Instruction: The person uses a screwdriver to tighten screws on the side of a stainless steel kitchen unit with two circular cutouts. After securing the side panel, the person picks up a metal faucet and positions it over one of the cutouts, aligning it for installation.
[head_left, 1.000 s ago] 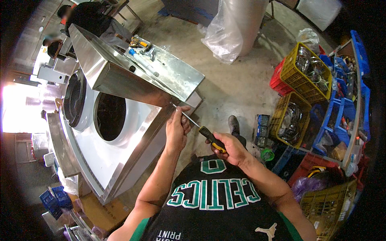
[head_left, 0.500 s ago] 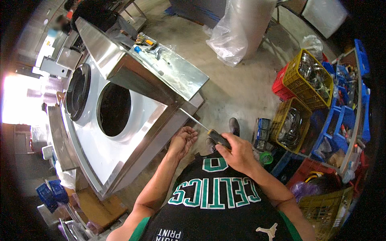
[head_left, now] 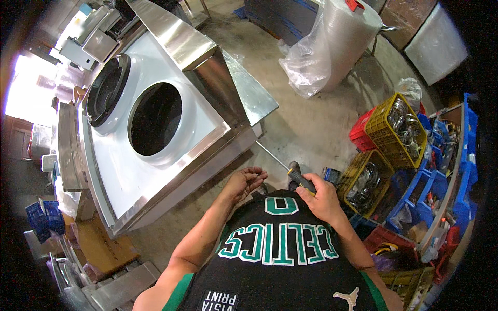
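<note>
My right hand (head_left: 321,199) is wrapped round the black and yellow handle of a screwdriver (head_left: 302,180). Its long thin shaft points away to the upper left, and the tip is by the near right corner of a steel-framed unit (head_left: 187,176); I cannot tell whether it touches. Left of the handle, my left hand (head_left: 246,184) is half curled with the fingers stretched toward the shaft, and nothing shows in it. The unit has a pale glossy panel (head_left: 122,179) with a large round opening (head_left: 155,119) and a black ring (head_left: 109,90) beyond it.
A steel sheet (head_left: 251,98) juts out behind the unit. A bubble wrap roll (head_left: 342,46) stands farther back. On the right are yellow crates (head_left: 397,127) of metal parts, a red crate (head_left: 360,129) and blue bins (head_left: 438,192). Cardboard (head_left: 104,249) lies at lower left.
The view has shifted, so the unit sits higher and more of it shows. My left hand's fingers have straightened somewhat. The screwdriver stays in my right hand, its tip still by the unit's corner.
</note>
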### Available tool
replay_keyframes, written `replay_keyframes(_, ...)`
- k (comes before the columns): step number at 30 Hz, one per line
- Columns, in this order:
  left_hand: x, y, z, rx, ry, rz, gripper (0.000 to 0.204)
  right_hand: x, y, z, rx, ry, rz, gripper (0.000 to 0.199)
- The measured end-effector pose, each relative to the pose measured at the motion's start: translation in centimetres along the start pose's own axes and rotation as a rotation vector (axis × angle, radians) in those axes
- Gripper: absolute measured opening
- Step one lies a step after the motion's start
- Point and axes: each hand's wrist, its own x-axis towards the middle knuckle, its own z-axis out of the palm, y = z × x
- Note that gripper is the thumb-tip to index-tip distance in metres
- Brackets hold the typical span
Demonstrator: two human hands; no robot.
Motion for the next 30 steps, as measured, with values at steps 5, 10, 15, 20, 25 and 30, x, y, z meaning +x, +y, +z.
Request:
replay_keyframes(5,-0.6,1.3,1.2,0.252,0.029,0.067,0.036,0.7,0.0,-0.5,-0.006,-0.028,-0.030,0.041)
replay_keyframes(10,-0.9,4.3,2.6,0.173,-0.044,0.266,0.032,1.0,-0.2,-1.5,0.027,-0.022,-0.047,0.041)
replay_keyframes(15,-1.9,6.2,4.8,-0.131,-0.023,0.370,0.022,1.3,-0.4,-2.2,0.091,-0.036,-0.089,0.039)
replay_keyframes(20,-2.4,7.2,5.8,-0.324,-0.090,0.368,0.018,1.3,-0.4,-2.1,0.082,-0.029,-0.105,0.038)
replay_keyframes(25,-2.4,7.3,5.4,-0.301,-0.066,0.363,0.019,1.3,-0.3,-1.9,0.076,-0.057,-0.088,0.037)
replay_keyframes(30,-2.4,7.2,5.3,-0.260,-0.043,0.379,0.019,1.5,-0.1,-1.6,0.061,-0.045,-0.101,0.037)
